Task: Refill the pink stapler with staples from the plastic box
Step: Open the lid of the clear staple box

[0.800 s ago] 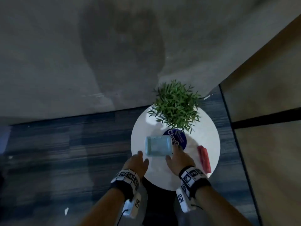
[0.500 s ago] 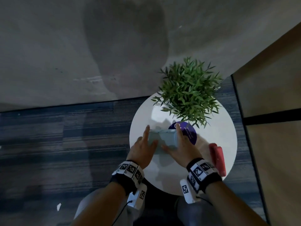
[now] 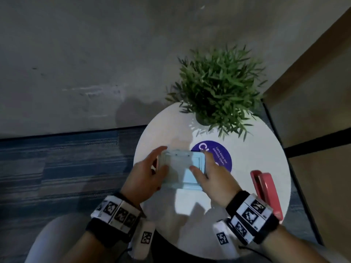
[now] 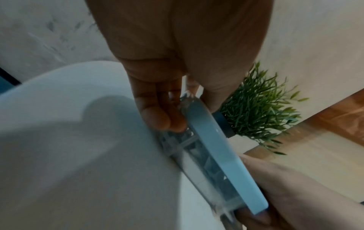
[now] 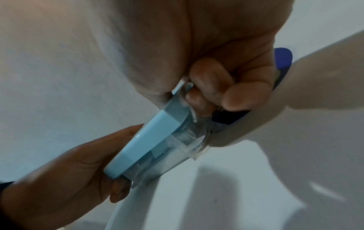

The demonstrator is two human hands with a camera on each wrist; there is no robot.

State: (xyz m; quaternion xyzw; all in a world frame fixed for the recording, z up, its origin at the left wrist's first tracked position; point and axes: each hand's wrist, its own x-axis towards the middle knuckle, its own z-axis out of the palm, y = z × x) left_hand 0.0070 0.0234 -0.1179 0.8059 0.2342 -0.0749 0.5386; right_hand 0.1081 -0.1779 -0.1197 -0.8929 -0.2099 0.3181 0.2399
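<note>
A clear plastic box [image 3: 180, 168] with a light blue lid is held just above the round white table [image 3: 256, 145], tilted up on its near edge. My left hand [image 3: 150, 168] grips its left end, fingers curled under the clear base [image 4: 177, 140] and thumb on the lid [image 4: 216, 147]. My right hand [image 3: 207, 171] grips the right end, fingers curled under the base [image 5: 189, 137] and thumb on the lid [image 5: 141, 147]. The pink stapler [image 3: 266, 192] lies on the table's right side, clear of both hands. What is inside the box cannot be made out.
A potted green plant [image 3: 218, 88] stands at the back of the table. A round purple sticker [image 3: 216, 154] lies on the tabletop beside the box. Blue carpet [image 3: 66, 164] lies to the left, a grey wall behind and a wooden panel [image 3: 313, 130] to the right.
Both hands reached forward from the table's near edge, closed on the ends of the box and lifted and tilted it. The stapler has not moved.
</note>
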